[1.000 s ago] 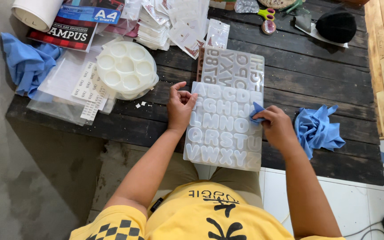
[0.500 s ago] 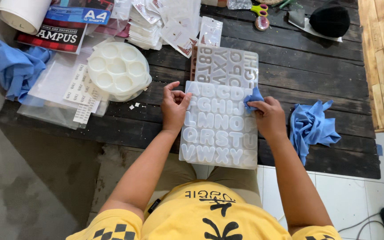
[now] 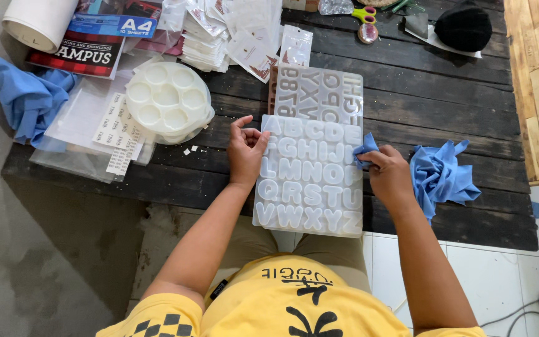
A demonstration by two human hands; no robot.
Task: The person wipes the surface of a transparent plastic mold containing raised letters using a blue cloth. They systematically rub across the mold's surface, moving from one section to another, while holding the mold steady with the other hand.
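Note:
A clear silicone letter mould (image 3: 310,178) lies on the dark wooden table (image 3: 444,81), overhanging its near edge. My left hand (image 3: 246,151) presses on the mould's upper left corner, fingers curled. My right hand (image 3: 389,175) pinches a small blue cloth piece (image 3: 365,150) against the mould's right edge, near the second row of letters. A second letter mould (image 3: 319,93) lies partly under the first, farther back.
A crumpled blue cloth (image 3: 441,176) lies right of my right hand. A white round palette mould (image 3: 168,100) sits to the left on plastic sheets. Paper pads, a white roll (image 3: 38,22), packets, scissors (image 3: 366,19), a black object (image 3: 463,26) and another blue cloth (image 3: 29,97) crowd the back.
My right hand with the cloth piece has moved up along the mould's right edge. My left hand stays at the upper left corner.

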